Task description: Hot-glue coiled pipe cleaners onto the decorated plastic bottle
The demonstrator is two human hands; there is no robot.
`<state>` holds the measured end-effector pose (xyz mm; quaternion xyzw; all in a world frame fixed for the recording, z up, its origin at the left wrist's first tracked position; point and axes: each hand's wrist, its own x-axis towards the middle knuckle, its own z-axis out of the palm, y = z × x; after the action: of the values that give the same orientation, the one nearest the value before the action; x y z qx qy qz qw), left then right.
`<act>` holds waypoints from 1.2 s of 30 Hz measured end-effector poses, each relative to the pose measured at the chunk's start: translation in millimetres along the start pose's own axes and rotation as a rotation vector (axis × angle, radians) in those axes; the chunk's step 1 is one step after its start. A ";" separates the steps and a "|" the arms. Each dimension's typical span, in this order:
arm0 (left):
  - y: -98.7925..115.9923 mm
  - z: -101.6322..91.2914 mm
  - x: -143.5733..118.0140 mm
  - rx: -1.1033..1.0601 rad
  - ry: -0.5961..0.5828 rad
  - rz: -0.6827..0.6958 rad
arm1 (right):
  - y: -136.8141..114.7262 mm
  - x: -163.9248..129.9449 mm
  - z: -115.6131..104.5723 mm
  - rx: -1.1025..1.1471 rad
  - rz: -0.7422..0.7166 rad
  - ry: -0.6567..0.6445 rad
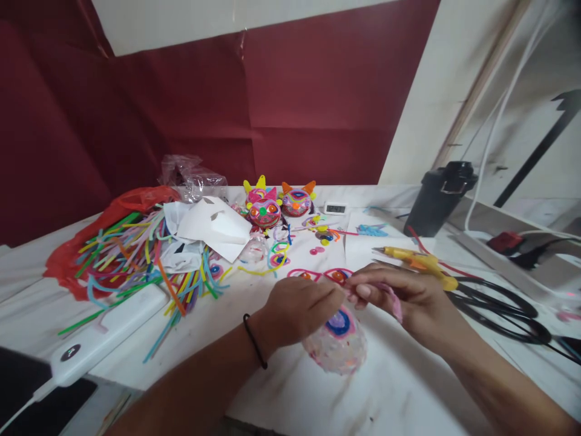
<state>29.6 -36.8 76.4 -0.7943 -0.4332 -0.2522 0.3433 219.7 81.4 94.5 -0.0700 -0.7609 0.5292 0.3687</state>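
Note:
My right hand [411, 297] pinches a pink pipe cleaner [391, 297], whose loose end hangs across the fingers. Closed beside it, my left hand [302, 306] meets the right fingertips, where a bit of the pink pipe cleaner shows; its exact hold is partly hidden. Below the hands sits a translucent rounded form [336, 351] on white paper, bearing a coil of blue, lilac and pink [339, 323]. Just beyond the fingers lie two pink-outlined eye shapes [338, 276] with orange centres.
Colourful pipe cleaners [131, 248] spill from a red bag at left, near a white cordless device [109, 333]. Finished animal-faced balls [265, 213] stand at the back. To the right are a yellow glue gun [415, 260], black-handled scissors [494, 303] and a black bottle [438, 200].

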 end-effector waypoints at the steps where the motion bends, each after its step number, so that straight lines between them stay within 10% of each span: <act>1: 0.6 -1.3 0.9 -0.006 0.029 -0.031 | 0.2 -0.8 1.0 -0.024 -0.057 0.025; 7: 3.0 -1.5 0.4 -0.020 0.171 -0.152 | -1.4 -4.4 8.3 -0.274 -0.396 0.023; 15: -6.5 6.9 -5.7 -0.075 0.190 -0.110 | 19.3 -6.5 9.1 -0.505 -0.466 0.065; 36: -28.3 22.0 -26.0 0.005 0.095 -0.001 | 19.4 -3.1 24.1 -0.114 0.152 0.136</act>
<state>-5.4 -22.4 53.5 -0.7802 -0.4177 -0.2886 0.3655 201.1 70.0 72.3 -0.1841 -0.7557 0.5055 0.3736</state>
